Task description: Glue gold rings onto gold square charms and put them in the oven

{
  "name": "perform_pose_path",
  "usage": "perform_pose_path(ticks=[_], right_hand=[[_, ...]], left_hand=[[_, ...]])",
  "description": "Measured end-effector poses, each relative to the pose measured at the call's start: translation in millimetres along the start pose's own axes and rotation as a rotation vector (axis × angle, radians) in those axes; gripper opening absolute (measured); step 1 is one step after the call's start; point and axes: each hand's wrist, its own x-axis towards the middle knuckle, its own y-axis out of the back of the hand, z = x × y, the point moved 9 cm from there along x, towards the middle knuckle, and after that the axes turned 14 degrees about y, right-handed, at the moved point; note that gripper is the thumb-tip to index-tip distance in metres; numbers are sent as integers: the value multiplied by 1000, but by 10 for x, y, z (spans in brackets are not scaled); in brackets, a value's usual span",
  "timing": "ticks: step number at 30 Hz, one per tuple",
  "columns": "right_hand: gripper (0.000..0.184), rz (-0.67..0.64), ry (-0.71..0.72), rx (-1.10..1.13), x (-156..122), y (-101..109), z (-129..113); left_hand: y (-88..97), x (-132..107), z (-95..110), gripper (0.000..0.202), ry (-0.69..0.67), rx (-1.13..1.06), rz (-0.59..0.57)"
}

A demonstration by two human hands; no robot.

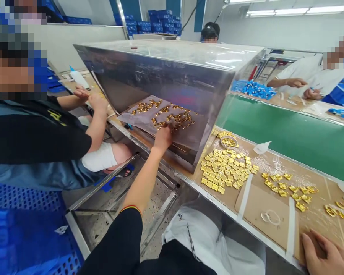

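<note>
My left hand (163,138) reaches under the metal hood, at the near edge of many small gold-coloured pieces (183,119) spread on a paper-covered board (141,121). Its fingers look drawn together over the pieces, but shadow hides what, if anything, is between them. My right hand (326,254) lies on the brown work surface at the lower right, thumb and forefinger apart, with nothing seen in it. Left of that hand, a clear ring-shaped item (272,217) lies on a cardboard sheet (255,204) with white tape strips along two sides.
The metal hood (160,72) overhangs the board. Flat gold pieces (226,170), assembled gold pieces (282,187) and a white squeeze bottle (262,148) lie on the bench. Behind runs a green belt (289,130). One co-worker (31,141) sits close at left; another (309,72) works opposite.
</note>
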Motion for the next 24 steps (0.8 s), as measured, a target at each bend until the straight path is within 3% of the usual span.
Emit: perform_pose_path(ticks=[2, 3, 5, 6, 7, 10, 14, 17, 20, 22, 24], right_hand=[[20, 27, -117, 17, 12, 74, -110], [23, 22, -128, 28, 31, 83, -178], [32, 38, -109, 46, 74, 105, -286], [35, 50, -96, 54, 88, 113, -317], [37, 63, -84, 58, 97, 122, -337], [37, 71, -36, 61, 103, 129, -387], [33, 73, 24, 57, 91, 144, -470], [30, 87, 37, 54, 77, 154, -503], [26, 120, 40, 90, 56, 191, -531], [23, 150, 31, 153, 39, 238, -564], [20, 166, 15, 236, 32, 278, -623]], left_hand=[[1, -353, -51, 17, -57, 11, -67], [-71, -566, -47, 17, -120, 8, -155], [-455, -1153, 96, 18, -388, -28, -563], [-613, -1405, 152, 15, -482, -30, -669], [-731, -1558, 208, 12, -538, -23, -653], [-1099, -1736, 406, 22, -619, 102, -423], [-1490, -1716, 564, 27, -648, 124, -395], [-1509, -1637, 526, 29, -661, 102, -388], [-1390, -1646, 472, 34, -642, -4, -353], [-1285, -1716, 495, 35, -593, -233, -343], [-1323, -1822, 555, 31, -495, -439, -412]])
